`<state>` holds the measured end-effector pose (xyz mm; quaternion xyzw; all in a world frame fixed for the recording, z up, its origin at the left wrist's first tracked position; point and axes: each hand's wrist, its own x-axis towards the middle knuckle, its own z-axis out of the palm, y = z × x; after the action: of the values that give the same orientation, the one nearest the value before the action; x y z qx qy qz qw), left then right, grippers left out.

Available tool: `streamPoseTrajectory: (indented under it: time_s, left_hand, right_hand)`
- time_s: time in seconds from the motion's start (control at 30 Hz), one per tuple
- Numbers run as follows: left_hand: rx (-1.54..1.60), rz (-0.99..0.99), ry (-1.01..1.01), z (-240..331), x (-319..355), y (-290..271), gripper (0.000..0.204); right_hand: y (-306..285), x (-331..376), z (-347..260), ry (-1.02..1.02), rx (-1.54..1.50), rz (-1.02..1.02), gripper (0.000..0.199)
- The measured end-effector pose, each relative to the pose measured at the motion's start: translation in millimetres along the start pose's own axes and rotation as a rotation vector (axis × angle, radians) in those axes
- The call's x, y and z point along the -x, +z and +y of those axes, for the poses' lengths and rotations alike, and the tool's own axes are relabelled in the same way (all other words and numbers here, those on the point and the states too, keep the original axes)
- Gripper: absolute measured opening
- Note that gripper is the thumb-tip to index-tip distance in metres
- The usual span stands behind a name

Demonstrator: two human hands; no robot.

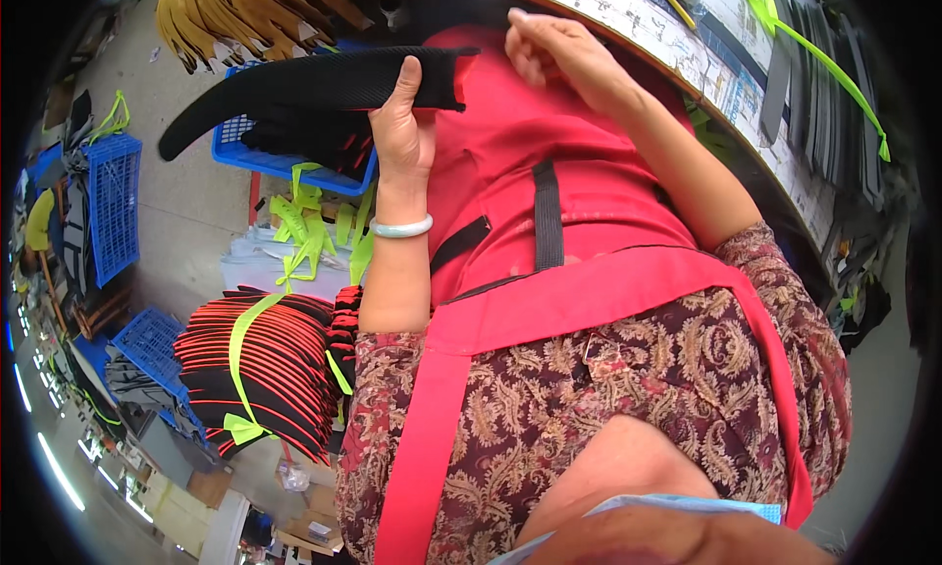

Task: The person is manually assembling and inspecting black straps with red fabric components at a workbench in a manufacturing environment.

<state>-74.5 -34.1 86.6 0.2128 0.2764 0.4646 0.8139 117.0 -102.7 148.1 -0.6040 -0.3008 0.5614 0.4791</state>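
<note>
**While the left hand (402,141) clasps a long black piece (294,86), the right hand (567,62) hangs apart from it**

With its thumb laid over the ribbed black face, the left hand pinches the piece near its blunt end – the fingers behind are mostly hidden. The piece, red at that end, curves away to the person's left, above a blue basket (294,172) holding dark items. The right hand is raised near the blunt end, not touching it, its fingers loosely bent; whether the tips meet cannot be told. Behind both hands lies a red apron (618,197), and a pale bracelet (400,228) circles the left wrist. Lower left sits a stack of black-and-red pieces (280,364) – tied with a yellow-green ribbon (238,354).
</note>
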Motion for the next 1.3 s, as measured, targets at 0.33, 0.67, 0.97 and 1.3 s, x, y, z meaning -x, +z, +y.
streamPoseTrajectory:
  time_s: [0.33,0.67,0.97,1.3]
  left_hand:
    - [-0.901,-0.379,-0.265,14,31,10,0.023]
    - [-1.411,-0.466,0.408,117,-12,69,0.017]
    - [-0.554,-0.152,0.823,103,-42,148,0.023]
    - [-0.162,0.019,0.349,23,-37,69,0.026]
  right_hand:
    - [-20,-23,-11,-0.461,0.843,-0.123,0.018]
    - [-2,-26,-136,-0.86,0.097,-0.167,0.03]
    - [64,-39,-114,-1.001,0.275,0.291,0.026]
    - [25,-35,-28,-0.663,0.625,0.106,0.019]
